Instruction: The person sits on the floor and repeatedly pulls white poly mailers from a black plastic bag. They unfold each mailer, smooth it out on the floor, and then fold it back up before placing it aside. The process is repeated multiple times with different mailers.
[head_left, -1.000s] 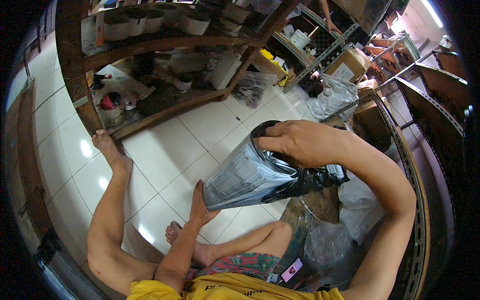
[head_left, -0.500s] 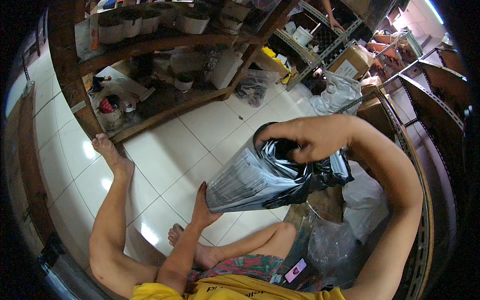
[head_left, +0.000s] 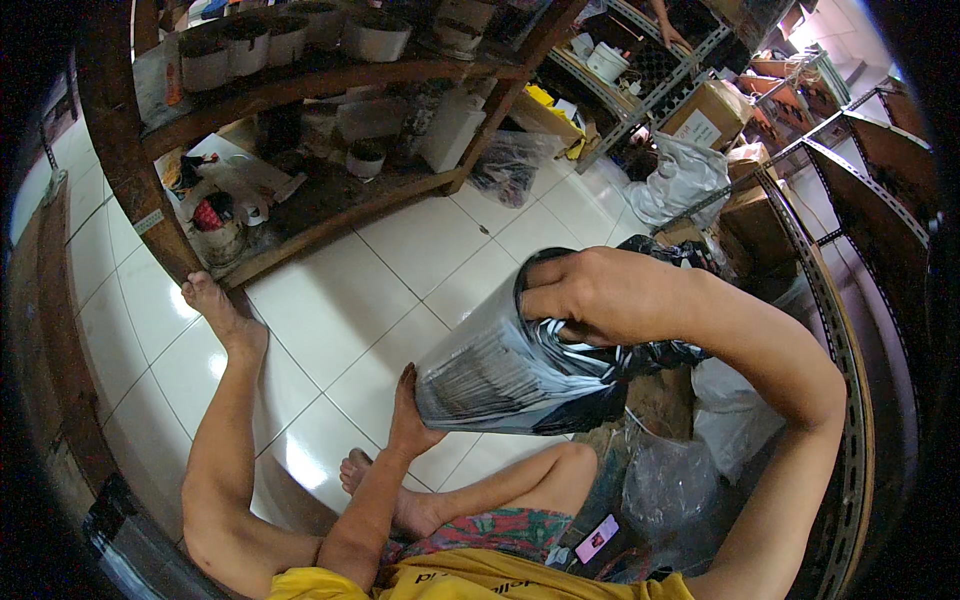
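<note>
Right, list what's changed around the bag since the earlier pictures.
The right hand, spread across the mouth of the plastic bag half a second ago, now has its fingers drawn together there, and black plastic also shows beyond the wrist. The left hand stays at the bag's lower end.

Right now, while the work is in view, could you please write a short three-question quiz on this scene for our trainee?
1. Multiple choice: where are the fingers of the right hand?
a) in the mouth of the plastic bag
b) flat on a floor tile
c) on a cardboard box

2. True or false: the phone has a lit screen.

3. Short answer: which end of the bag does the left hand touch?

Key:
1. a
2. True
3. The end opposite its mouth
</note>
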